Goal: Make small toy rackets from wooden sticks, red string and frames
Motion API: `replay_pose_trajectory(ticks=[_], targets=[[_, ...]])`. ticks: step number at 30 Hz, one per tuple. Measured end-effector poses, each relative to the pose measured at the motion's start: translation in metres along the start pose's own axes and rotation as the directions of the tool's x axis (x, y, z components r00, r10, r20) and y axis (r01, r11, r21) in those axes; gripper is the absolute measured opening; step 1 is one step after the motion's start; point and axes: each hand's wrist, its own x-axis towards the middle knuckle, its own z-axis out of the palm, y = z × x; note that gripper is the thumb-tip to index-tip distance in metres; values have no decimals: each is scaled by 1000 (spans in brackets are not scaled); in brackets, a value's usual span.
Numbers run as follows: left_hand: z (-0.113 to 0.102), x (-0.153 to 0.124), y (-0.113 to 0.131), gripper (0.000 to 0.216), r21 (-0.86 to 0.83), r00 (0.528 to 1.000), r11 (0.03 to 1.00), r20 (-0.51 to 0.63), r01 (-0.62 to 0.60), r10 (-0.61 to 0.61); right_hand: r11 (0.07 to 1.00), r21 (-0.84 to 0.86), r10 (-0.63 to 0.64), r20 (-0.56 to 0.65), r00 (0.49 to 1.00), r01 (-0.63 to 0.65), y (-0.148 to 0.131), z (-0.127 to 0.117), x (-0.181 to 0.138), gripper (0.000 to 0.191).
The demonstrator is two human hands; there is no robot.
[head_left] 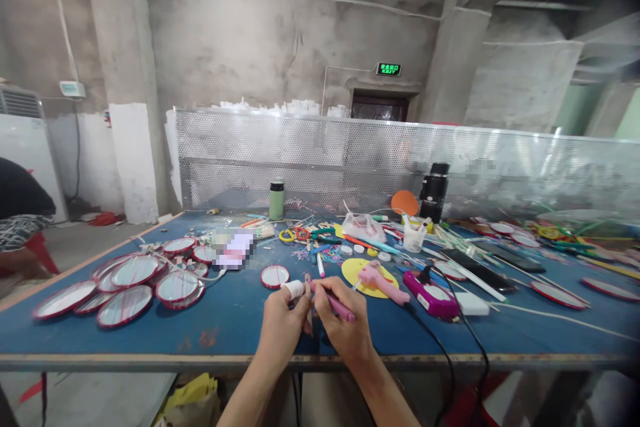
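Handwork on a small thin piece seems to be the step in hand, just above the blue table near its front edge. The left hand, one digit in a white wrap, pinches the piece; the right hand is clasped around a pink pen-like tool. Whether tool and piece touch cannot be told. The next move likely calls for a steady left pinch and fine right-hand guidance.

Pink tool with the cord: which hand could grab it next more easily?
Probably the right hand: the pink tool lies to its right, farther from the left hand. The right hand holds a pink pen, so it might need to put that down first.
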Motion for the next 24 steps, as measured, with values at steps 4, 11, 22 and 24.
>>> replay_pose_trajectory(ticks=[4,11,22,24], targets=[[0,1,-2,32,6,1000,1000,6,-7,7,1000,1,12,-15,1000,-12,0,0,0,17],[1,0,-3,33,-41,1000,999,5,-2,2,1000,3,-10,4,1000,10,2,2,-1,15],[0,0,-1,31,18,1000,1000,12,-2,2,1000,-27,7,-37,999,-8,2,1,-2,17],[1,1,-2,31,5,1000,1000,10,0,0,1000,-23,-7,-30,1000,7,2,1,-1,16]])
